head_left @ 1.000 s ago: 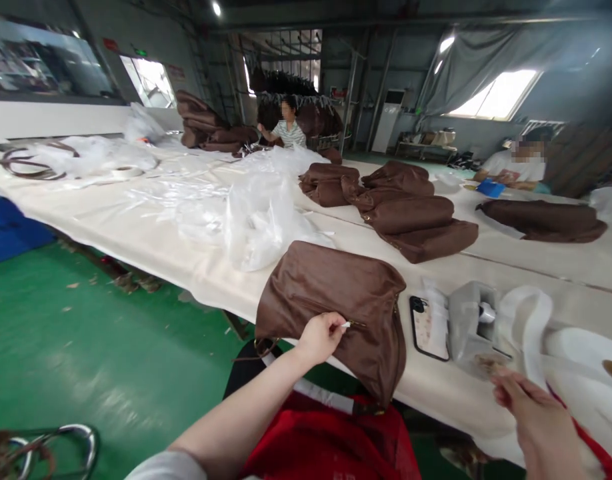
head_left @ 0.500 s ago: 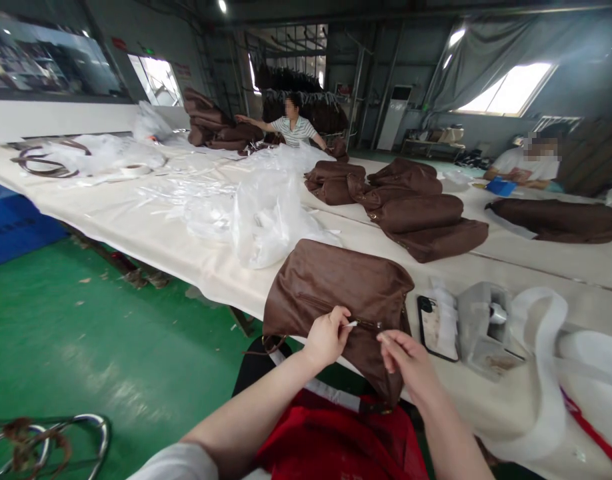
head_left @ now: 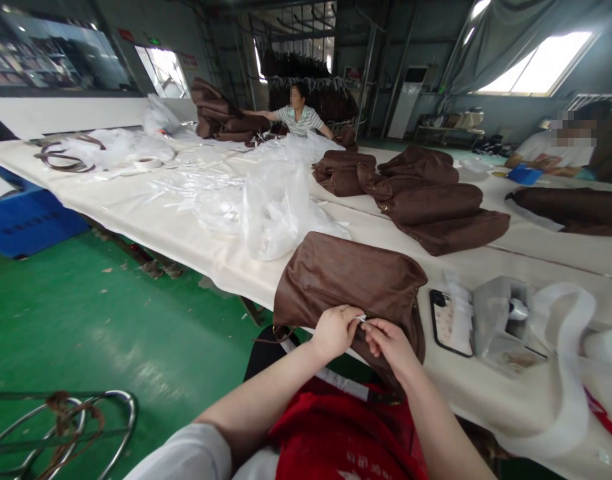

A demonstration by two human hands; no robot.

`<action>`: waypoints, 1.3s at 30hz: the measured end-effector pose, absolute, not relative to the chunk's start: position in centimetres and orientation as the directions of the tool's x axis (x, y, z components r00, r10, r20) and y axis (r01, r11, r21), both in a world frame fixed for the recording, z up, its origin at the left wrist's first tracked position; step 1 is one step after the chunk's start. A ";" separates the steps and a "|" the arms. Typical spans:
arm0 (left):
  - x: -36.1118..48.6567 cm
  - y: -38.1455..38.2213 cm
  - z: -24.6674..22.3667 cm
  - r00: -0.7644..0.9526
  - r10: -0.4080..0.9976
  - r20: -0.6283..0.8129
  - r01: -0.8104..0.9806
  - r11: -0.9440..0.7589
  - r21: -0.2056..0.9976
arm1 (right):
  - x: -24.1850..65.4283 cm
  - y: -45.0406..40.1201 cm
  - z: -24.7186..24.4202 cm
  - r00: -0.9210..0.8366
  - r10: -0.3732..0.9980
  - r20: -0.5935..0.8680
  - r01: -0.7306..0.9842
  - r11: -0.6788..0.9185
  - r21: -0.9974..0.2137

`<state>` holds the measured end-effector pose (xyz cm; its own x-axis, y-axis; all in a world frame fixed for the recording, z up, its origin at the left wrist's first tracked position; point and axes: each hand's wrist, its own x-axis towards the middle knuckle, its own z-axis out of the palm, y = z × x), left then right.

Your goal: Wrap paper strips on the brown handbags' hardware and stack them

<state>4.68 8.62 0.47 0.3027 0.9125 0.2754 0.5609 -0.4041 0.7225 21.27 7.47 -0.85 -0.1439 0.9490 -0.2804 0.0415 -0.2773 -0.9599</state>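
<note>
A brown leather bag [head_left: 351, 270] lies at the near edge of the table, its lower part hanging toward my lap. My left hand [head_left: 339, 329] is closed in a pinch on a small white piece [head_left: 360, 318] over the bag's zipper area. Against its fingertips, my right hand [head_left: 383, 337] is also pinched, at the same small piece; what exactly lies between its fingers is too small to make out.
Clear plastic bags [head_left: 273, 213] lie beyond the bag, and brown bags [head_left: 436, 207] are piled behind to the right. A phone [head_left: 451, 323], a clear container [head_left: 509, 327] and a white strip [head_left: 571, 373] are at right. Two people sit across the table.
My right hand has moved left to meet my left hand, and their fingertips now come together. The whole view has shifted slightly.
</note>
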 end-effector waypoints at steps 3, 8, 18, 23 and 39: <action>4.6 9.5 0.5 0.306 0.951 0.055 0.343 -0.164 0.925 | 21.4 7.2 -0.9 -0.150 0.944 -0.293 0.056 -0.287 -0.956; 4.8 9.7 0.1 0.372 0.916 -0.149 0.100 0.120 0.988 | 21.1 7.3 -1.1 -0.158 0.941 -0.298 0.042 -0.295 -0.955; 5.0 8.4 0.1 0.231 0.973 0.026 0.269 -0.089 0.959 | 19.9 8.1 -1.3 -0.040 0.942 -0.333 0.059 -0.331 -0.942; 5.4 8.5 0.6 0.201 0.976 0.087 0.350 -0.154 0.924 | 19.5 8.4 -1.6 0.045 0.943 -0.330 -0.002 -0.330 -0.944; 5.6 6.5 0.1 0.034 0.985 0.171 0.380 -0.171 0.909 | 19.1 6.7 -0.9 -0.138 0.921 -0.364 -0.494 -0.383 -0.780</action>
<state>5.61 6.52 0.05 0.0342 0.9847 0.1708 0.3800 -0.1709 0.9091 19.11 6.71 -0.89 -0.1378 0.9210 -0.3644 -0.4943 -0.3828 -0.7805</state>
